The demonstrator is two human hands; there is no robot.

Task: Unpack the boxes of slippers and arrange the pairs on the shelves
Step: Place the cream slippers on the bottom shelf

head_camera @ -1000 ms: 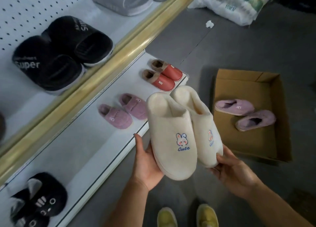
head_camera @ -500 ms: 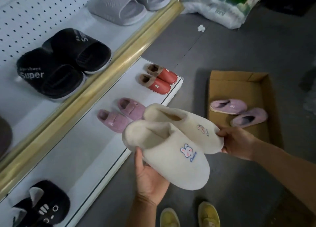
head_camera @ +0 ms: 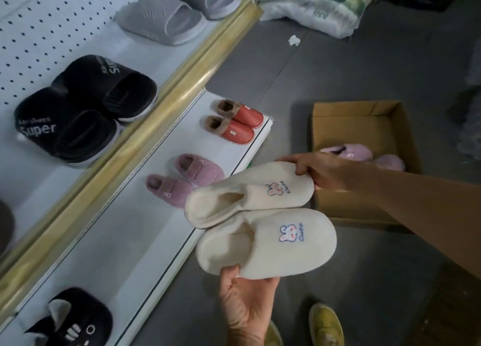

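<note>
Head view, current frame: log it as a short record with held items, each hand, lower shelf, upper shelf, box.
held: pair of cream slippers with rabbit embroidery, heels toward the shelf
left hand: grips the nearer slipper from below
right hand: pinches the toe of the farther slipper
lower shelf: red slippers, pink slippers, black cat slippers
upper shelf: black slides, grey slides
cardboard box: on the floor, open, lilac slippers inside
</note>
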